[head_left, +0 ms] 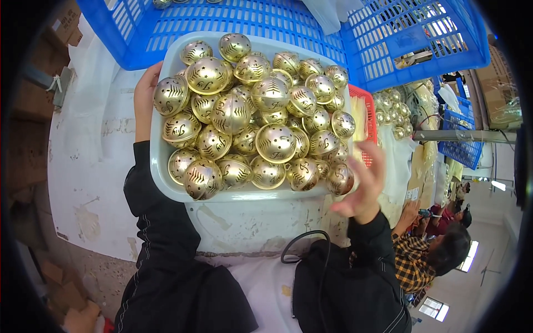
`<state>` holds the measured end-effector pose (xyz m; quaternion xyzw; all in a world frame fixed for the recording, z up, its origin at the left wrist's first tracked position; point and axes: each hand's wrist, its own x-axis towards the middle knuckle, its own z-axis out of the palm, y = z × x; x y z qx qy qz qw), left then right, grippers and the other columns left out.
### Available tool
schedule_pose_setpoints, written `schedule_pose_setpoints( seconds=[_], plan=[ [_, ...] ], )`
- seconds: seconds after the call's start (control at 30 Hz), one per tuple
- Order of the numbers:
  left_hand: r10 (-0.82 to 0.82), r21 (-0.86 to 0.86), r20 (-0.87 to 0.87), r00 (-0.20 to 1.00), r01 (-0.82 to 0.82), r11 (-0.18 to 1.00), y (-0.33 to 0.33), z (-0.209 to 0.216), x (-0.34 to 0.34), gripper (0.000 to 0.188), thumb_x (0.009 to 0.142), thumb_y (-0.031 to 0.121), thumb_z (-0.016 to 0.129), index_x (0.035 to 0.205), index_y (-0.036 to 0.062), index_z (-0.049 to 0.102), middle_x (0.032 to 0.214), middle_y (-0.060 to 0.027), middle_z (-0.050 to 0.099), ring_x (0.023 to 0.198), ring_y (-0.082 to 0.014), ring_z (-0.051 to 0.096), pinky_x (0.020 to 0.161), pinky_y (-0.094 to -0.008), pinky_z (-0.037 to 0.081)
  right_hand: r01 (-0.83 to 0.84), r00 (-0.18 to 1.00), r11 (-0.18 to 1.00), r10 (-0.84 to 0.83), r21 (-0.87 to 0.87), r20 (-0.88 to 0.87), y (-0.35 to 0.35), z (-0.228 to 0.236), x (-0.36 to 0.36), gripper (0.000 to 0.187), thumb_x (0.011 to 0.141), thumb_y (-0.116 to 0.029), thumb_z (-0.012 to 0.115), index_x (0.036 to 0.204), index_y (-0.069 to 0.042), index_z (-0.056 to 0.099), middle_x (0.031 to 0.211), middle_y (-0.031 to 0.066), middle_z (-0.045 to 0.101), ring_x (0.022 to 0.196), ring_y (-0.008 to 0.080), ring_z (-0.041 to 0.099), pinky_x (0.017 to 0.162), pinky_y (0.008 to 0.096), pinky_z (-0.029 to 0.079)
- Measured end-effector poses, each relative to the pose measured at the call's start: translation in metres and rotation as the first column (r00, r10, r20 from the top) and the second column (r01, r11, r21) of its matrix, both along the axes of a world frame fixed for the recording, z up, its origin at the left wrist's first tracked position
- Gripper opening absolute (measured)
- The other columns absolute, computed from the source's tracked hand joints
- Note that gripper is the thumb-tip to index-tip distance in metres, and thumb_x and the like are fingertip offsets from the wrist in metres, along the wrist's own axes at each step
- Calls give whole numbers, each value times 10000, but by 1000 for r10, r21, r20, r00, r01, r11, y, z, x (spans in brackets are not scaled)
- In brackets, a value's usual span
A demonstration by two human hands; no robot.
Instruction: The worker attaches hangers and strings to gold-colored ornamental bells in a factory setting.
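Fingers and thumb spread in a loose curve, the right hand (pixel 367 191) stands at the lower right corner of a white, round-cornered plastic tray (pixel 261 196). Just left of its fingertips lies a shiny gold openwork ball (pixel 340 178); whether they touch is unclear. The tray's long axis runs left to right across the body, heaped with more gold, metallic-looking, pierced balls (pixel 270 94), all nearer the tray's middle than that one. At the left end, the left hand (pixel 145 97) lies along the side, its fingers hidden, so its hold cannot be told. Beyond stand a red plastic basket (pixel 372 114), right, and a blue perforated plastic crate (pixel 411 43).
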<state>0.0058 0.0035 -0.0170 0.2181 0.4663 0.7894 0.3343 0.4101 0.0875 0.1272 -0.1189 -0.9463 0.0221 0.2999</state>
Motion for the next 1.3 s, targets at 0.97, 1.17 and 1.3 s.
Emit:
schedule_pose_setpoints(
  seconds=[0.97, 1.17, 1.3],
  plan=[
    [138, -96, 366, 920, -110, 989, 1, 20, 1, 145, 940, 123, 606, 994, 1, 663, 826, -36, 673, 694, -82, 614, 646, -215, 480, 49, 809, 999, -36, -6, 587, 302, -77, -427, 980, 649, -897, 536, 1246, -134, 683, 1127, 170, 693, 1155, 370, 583, 1105, 482, 319],
    [113, -67, 374, 921, -94, 993, 1, 16, -1, 156, 939, 127, 605, 1001, -2, 666, 847, -51, 689, 705, -89, 629, 650, -222, 491, 149, 625, 987, -44, -63, 780, 301, -63, -425, 841, 755, -796, 552, 1190, -88, 682, 1115, 219, 668, 1110, 407, 569, 1067, 454, 353],
    [111, -76, 360, 926, -89, 993, 5, 19, 2, 156, 938, 128, 605, 1002, 2, 669, 833, -52, 689, 690, -89, 627, 631, -223, 486, 74, 843, 983, -151, 167, 517, 301, -100, -404, 815, 788, -763, 542, 1185, -63, 664, 1142, 230, 654, 1136, 416, 548, 1067, 467, 351]
  ],
)
